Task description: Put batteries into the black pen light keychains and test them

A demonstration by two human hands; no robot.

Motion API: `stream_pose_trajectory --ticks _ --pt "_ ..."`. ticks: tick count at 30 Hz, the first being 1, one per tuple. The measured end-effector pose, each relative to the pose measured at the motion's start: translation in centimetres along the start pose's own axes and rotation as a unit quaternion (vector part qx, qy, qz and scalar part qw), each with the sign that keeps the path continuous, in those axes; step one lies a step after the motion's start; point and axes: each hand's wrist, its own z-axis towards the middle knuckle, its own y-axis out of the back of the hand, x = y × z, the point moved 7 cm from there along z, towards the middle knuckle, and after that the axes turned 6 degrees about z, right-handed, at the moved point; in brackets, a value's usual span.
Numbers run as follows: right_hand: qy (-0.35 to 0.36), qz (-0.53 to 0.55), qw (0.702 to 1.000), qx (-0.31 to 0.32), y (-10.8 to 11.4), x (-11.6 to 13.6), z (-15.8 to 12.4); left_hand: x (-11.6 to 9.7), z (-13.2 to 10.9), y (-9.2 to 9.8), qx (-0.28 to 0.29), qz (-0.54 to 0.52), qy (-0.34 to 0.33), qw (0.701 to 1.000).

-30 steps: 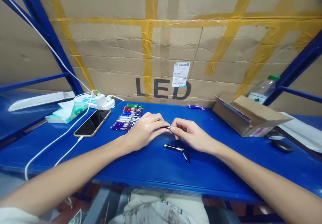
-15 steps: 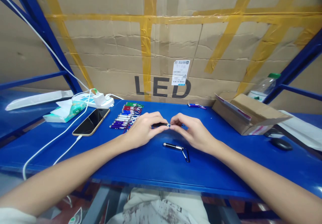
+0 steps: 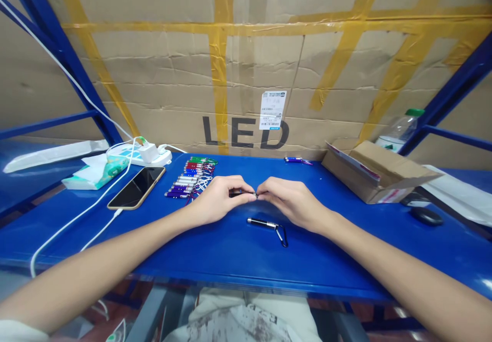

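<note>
My left hand (image 3: pixel 219 199) is closed around the body of a small black keychain flashlight (image 3: pixel 241 194), held just above the blue table (image 3: pixel 230 249). My right hand (image 3: pixel 286 201) pinches the silver end of the same flashlight with its fingertips. A second black flashlight with a carabiner clip (image 3: pixel 267 226) lies on the table just in front of my hands. Left of my left hand, a row of several coloured keychain flashlights (image 3: pixel 190 179) lies side by side.
A phone (image 3: pixel 136 187) on a white cable, a tissue pack (image 3: pixel 98 174) and a power strip (image 3: pixel 144 154) lie at the left. A lone purple flashlight (image 3: pixel 296 161) rests by the cardboard wall. An open cardboard box (image 3: pixel 378 172), a bottle (image 3: pixel 400 128) and a black mouse (image 3: pixel 426 216) are at the right.
Both hands stay on the small black flashlight; my right fingers have shifted slightly on its silver end. The view has tilted a little, so everything sits slightly lower and left.
</note>
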Motion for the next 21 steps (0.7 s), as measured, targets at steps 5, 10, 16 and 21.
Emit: stream_pose_trajectory --ticks 5,10,16,21 --pt "0.005 0.028 1.0 0.011 -0.2 0.1 0.1 0.5 -0.2 -0.4 0.014 -0.011 0.009 1.0" --pt "-0.025 0.063 0.998 -0.019 0.1 -0.2 0.5 0.2 -0.2 -0.4 0.006 0.015 -0.014 1.0" --pt "-0.084 0.118 0.988 -0.044 0.3 -0.5 0.8 -1.0 -0.5 0.0 -0.021 0.065 -0.065 0.995" --pt "-0.125 0.159 0.978 -0.052 0.2 -1.0 0.8 -1.9 -0.9 0.2 -0.037 0.1 -0.122 0.987"
